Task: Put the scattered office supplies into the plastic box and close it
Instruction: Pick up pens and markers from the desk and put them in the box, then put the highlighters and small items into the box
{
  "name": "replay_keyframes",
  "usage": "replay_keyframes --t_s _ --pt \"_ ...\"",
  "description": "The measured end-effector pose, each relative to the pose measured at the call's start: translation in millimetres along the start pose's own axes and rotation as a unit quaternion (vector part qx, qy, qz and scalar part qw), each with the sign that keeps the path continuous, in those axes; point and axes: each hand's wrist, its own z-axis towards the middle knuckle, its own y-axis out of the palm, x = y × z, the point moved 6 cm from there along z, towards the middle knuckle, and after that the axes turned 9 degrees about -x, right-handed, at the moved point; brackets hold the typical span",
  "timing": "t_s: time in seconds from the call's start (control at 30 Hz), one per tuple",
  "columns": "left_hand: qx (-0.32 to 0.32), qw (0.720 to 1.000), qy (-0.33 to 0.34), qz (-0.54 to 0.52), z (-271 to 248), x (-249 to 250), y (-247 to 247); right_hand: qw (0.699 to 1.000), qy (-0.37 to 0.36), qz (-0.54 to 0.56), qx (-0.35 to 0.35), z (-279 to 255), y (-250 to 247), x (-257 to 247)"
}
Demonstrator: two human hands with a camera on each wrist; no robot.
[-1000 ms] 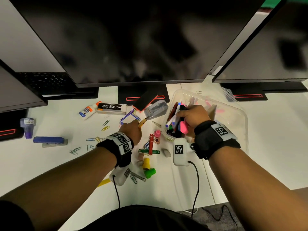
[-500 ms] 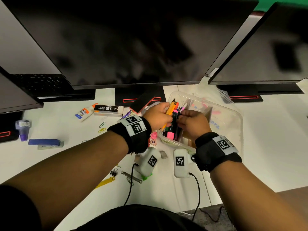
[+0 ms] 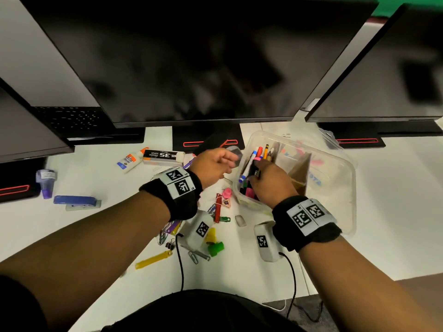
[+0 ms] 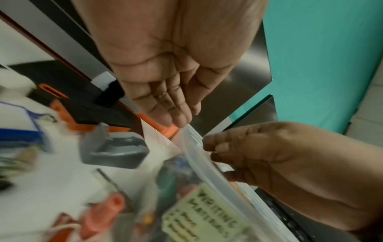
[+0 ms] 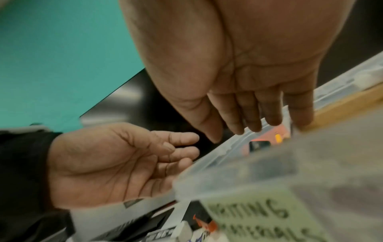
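**Both hands at the box's left end**

The clear plastic box (image 3: pixel 340 178) sits lid-off on the white tabletop (image 3: pixel 395 212), right of centre, with pens and markers (image 3: pixel 257 154) bunched upright at its left end. The right hand (image 3: pixel 271 185) reaches into that bunch; whether its fingers (image 5: pixel 254 114) grip anything cannot be told. The left hand (image 3: pixel 213 167) hovers just left of the rim, fingers (image 5: pixel 178 147) loosely apart, holding nothing. A yellow cutter (image 3: pixel 153 259), green cap (image 3: pixel 215 248) and blue stapler (image 3: pixel 76 202) lie scattered to the left.

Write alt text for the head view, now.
Right hand reaches among upright pens in a clear plastic box; the empty left hand hovers beside its rim. Clips, a glue bottle and a stapler lie on the white desk.
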Motion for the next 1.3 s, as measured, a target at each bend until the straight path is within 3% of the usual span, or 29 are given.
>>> replay_keyframes --t_s 0.2,0.27,0.47,0.7,0.77,0.87,0.9,0.97,1.07,1.13,1.2,1.3 --pt "0.032 0.998 -0.051 -0.002 -29 -42 -44 0.982 0.051 -0.141 -0.119 9 27 -18" --pt "0.046 0.997 -0.063 0.011 -40 -52 -53 0.972 0.057 -0.187 -0.128 13 30 -13" --pt "0.086 0.993 -0.086 0.011 -70 -81 -88 0.986 0.049 -0.162 -0.006 17 27 -2" --pt "0.122 0.985 -0.114 0.032 -95 -109 -122 0.983 0.055 -0.176 -0.022 17 22 -8" --pt "0.114 0.984 -0.120 0.063 -102 -114 -126 0.991 0.025 -0.126 0.048 10 10 -22" --pt "0.077 0.964 -0.128 0.220 -112 -121 -130 0.976 -0.116 -0.045 0.180 -20 3 -67" --pt "0.054 0.951 -0.132 0.273 -115 -123 -129 0.971 -0.159 -0.047 0.171 -28 11 -83" --pt "0.002 0.929 -0.146 0.339 -122 -129 -128 0.974 -0.200 -0.087 0.070 -35 43 -104" --pt "-0.067 0.891 -0.185 0.409 -140 -141 -134 0.962 -0.111 -0.214 -0.128 -31 101 -87" --pt "-0.094 0.865 -0.222 0.441 -158 -155 -144 0.944 -0.030 -0.250 -0.213 -34 126 -59" --pt "-0.120 0.835 -0.266 0.466 -177 -173 -154 0.935 0.019 -0.250 -0.249 -42 139 -37" --pt "-0.170 0.789 -0.332 0.488 -202 -201 -159 0.935 0.034 -0.244 -0.254 -50 154 -27"
